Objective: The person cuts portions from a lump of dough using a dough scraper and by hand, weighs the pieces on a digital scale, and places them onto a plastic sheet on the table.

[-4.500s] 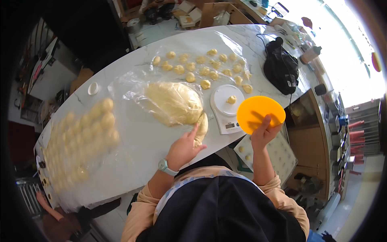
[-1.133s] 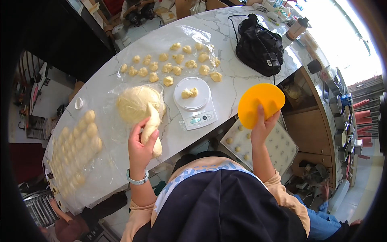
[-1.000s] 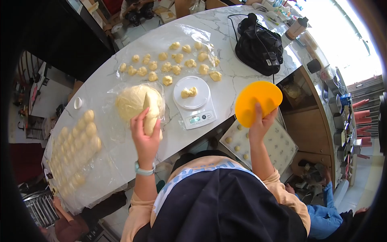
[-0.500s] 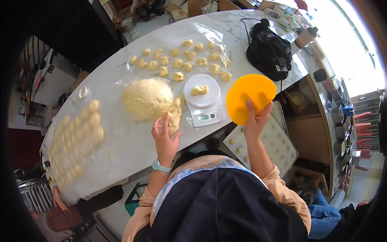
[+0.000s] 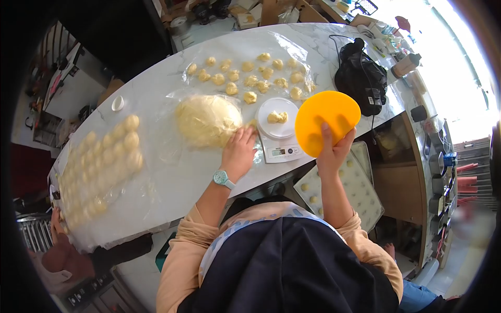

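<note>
My right hand (image 5: 336, 151) grips a yellow rounded plastic dough scraper (image 5: 324, 117), raised beside the kitchen scale (image 5: 284, 153). On the scale's round white platform rests a small lump of dough (image 5: 277, 117); the display digits are too small to read surely. My left hand (image 5: 241, 150), with a pale watch on the wrist, lies palm down with fingers stretched out over a strip of dough (image 5: 252, 125). Most of that strip is hidden beneath the hand. Touching distance to its left is a large mound of dough (image 5: 206, 120) under clear plastic.
Several small dough pieces (image 5: 250, 97) sit on a plastic sheet behind the scale. Rows of dough balls (image 5: 112, 156) lie under plastic at left, near a small white cup (image 5: 118, 103). A black bag (image 5: 360, 78) stands at right. Below the table edge is a tray (image 5: 360, 193) of dough balls.
My left hand has moved forward from beside the dough strip to lie over it. The scraper stays raised in my right hand. The whole view has shifted slightly.
</note>
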Available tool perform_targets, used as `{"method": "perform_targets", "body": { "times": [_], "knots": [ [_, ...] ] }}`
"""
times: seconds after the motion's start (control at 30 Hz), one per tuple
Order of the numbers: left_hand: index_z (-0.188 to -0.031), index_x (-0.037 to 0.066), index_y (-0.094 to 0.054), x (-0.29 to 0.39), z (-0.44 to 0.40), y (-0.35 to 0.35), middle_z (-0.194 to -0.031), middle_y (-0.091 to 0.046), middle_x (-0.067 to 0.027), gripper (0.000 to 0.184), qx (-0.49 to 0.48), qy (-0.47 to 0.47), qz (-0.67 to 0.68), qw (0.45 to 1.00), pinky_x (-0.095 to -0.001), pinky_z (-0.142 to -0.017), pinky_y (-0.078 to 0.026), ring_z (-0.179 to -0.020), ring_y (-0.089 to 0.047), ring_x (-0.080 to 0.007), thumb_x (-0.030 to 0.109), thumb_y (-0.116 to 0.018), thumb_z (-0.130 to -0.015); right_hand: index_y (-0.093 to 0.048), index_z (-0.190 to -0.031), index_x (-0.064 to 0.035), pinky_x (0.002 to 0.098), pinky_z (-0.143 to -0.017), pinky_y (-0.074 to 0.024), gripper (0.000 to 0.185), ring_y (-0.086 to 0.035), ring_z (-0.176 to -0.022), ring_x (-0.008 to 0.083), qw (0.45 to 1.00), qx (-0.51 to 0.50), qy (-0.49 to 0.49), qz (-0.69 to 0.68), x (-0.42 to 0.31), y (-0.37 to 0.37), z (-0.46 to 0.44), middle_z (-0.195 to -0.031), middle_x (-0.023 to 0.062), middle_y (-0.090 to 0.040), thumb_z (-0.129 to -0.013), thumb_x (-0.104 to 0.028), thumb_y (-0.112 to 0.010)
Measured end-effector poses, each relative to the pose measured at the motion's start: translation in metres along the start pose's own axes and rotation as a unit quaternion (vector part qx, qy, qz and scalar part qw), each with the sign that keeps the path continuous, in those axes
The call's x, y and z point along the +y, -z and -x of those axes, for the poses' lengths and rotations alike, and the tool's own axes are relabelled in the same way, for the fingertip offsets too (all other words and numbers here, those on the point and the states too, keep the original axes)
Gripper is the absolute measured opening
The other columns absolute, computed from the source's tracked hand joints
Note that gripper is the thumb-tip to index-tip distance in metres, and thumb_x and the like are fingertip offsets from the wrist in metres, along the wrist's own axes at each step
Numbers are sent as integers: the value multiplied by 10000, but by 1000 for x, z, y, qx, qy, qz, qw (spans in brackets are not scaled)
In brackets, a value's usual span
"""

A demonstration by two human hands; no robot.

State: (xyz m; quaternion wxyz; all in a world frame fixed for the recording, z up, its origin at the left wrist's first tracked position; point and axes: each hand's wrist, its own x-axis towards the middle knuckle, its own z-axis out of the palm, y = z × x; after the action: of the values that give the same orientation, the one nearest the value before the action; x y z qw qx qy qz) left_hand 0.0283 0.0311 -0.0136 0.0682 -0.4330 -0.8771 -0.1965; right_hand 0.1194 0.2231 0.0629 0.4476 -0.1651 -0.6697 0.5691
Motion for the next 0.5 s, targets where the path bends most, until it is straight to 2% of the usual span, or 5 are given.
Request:
{"method": "perform_targets", "body": {
  "times": [0.2, 0.27, 0.3, 0.4, 0.5],
  "knots": [
    [-1188, 26, -539, 25, 23, 14, -1231, -496, -149, 468, -87, 171, -52, 980, -399, -959, -380, -1157, -453, -310, 257, -663, -801, -394, -1245, -59, 274, -868, -467, 403, -559, -1032, 137, 999, 41, 8, 30, 3, 25, -1, -1132, 76, -558, -901, -96, -600],
    [-1165, 23, -542, 29, 11, 34, -1230, -487, -154, 456, -111, 161, -46, 980, -404, -957, -372, -1159, -448, -316, 247, -675, -791, -393, -1250, -64, 276, -861, -472, 408, -564, -1031, 140, 997, 76, -32, 11, 3, 29, 3, -1130, 75, -561, -901, -98, -600],
    [-1153, 22, -544, 28, 3, 38, -1230, -483, -156, 449, -123, 155, -42, 979, -407, -957, -368, -1160, -445, -320, 242, -681, -786, -393, -1251, -66, 276, -862, -473, 408, -565, -1030, 140, 996, 84, -42, 4, 1, 29, 6, -1129, 75, -562, -901, -99, -600],
    [-1108, 40, -562, 15, -31, 28, -1255, -467, -155, 378, 72, 46, 18, 996, -464, -975, -334, -1199, -409, -340, 175, -688, -777, -398, -1239, -62, 280, -867, -469, 393, -561, -1033, 143, 994, 99, -50, 2, -7, 29, 15, -1128, 76, -560, -902, -98, -599],
    [-1061, 45, -577, -1, -74, 6, -1149, -545, -144, 306, 147, -83, 111, 979, -459, -900, -402, -1118, -497, -324, 87, -672, -773, -406, -1212, -47, 288, -879, -455, 365, -547, -1046, 147, 995, 93, -30, 24, -8, 33, 22, -1128, 79, -551, -904, -89, -596]
  ]
}}
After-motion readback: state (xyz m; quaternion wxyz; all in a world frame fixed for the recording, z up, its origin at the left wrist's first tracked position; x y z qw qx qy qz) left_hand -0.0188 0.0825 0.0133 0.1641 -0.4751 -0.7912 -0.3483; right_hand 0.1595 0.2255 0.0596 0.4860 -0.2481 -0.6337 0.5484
